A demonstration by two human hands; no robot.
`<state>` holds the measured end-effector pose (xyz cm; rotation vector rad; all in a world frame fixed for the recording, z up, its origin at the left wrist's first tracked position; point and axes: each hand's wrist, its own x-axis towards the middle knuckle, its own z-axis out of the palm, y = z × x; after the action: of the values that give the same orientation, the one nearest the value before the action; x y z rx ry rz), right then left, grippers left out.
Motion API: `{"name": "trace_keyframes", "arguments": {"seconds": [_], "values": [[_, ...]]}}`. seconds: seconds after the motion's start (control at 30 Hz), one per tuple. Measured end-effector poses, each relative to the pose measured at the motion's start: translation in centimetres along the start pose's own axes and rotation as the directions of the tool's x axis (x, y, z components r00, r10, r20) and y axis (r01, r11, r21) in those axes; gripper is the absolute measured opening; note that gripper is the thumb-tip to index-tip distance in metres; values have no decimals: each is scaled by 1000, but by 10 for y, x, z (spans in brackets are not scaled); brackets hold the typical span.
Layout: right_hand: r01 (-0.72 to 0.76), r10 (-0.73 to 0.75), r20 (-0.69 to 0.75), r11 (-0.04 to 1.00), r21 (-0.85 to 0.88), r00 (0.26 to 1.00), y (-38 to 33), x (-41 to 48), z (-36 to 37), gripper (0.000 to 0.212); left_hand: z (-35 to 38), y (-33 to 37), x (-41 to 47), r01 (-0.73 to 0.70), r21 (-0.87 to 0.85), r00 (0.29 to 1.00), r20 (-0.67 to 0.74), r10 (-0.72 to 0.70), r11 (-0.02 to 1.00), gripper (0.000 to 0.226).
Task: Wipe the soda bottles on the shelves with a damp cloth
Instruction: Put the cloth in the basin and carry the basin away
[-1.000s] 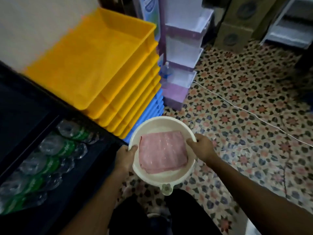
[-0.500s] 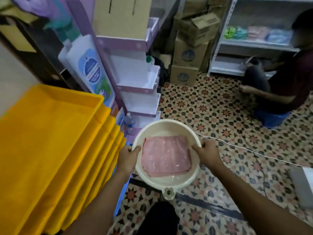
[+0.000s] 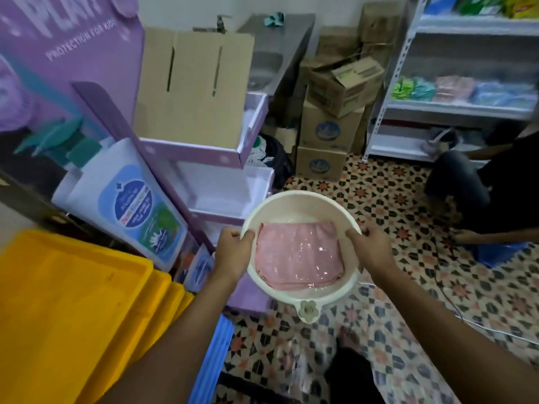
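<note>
Tiles (image 3: 379, 199), star-patterned, underfoot; left hand (image 3: 233, 253) and right hand (image 3: 372, 252) fingers clasp the basin (image 3: 291, 196) rim.

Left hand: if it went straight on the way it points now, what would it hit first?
Likely the purple display stand's lower tray, just beyond it. The left hand grips the basin rim, so the basin would probably touch first. Depth is unclear from one view.
</note>
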<state>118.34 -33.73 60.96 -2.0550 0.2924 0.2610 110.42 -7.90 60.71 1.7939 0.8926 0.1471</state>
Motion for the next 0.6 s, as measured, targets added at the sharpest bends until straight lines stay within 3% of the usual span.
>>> {"name": "trace_keyframes", "arguments": {"seconds": [0.27, 0.43, 0.6], "values": [[55, -55, 57, 998, -4, 997, -59, 175, -14, 16, 90, 85, 96, 30, 26, 992, -119, -27, 999, 19], [108, -108, 96, 994, 8, 989, -109, 290, -42, 14, 158, 153, 149, 64, -70, 987, -143, -73, 995, 12], [162, -162, 81, 987, 5, 983, -155, 385, -53, 20, 208, 212, 204, 12, -35, 979, -204, -19, 999, 7]]}}
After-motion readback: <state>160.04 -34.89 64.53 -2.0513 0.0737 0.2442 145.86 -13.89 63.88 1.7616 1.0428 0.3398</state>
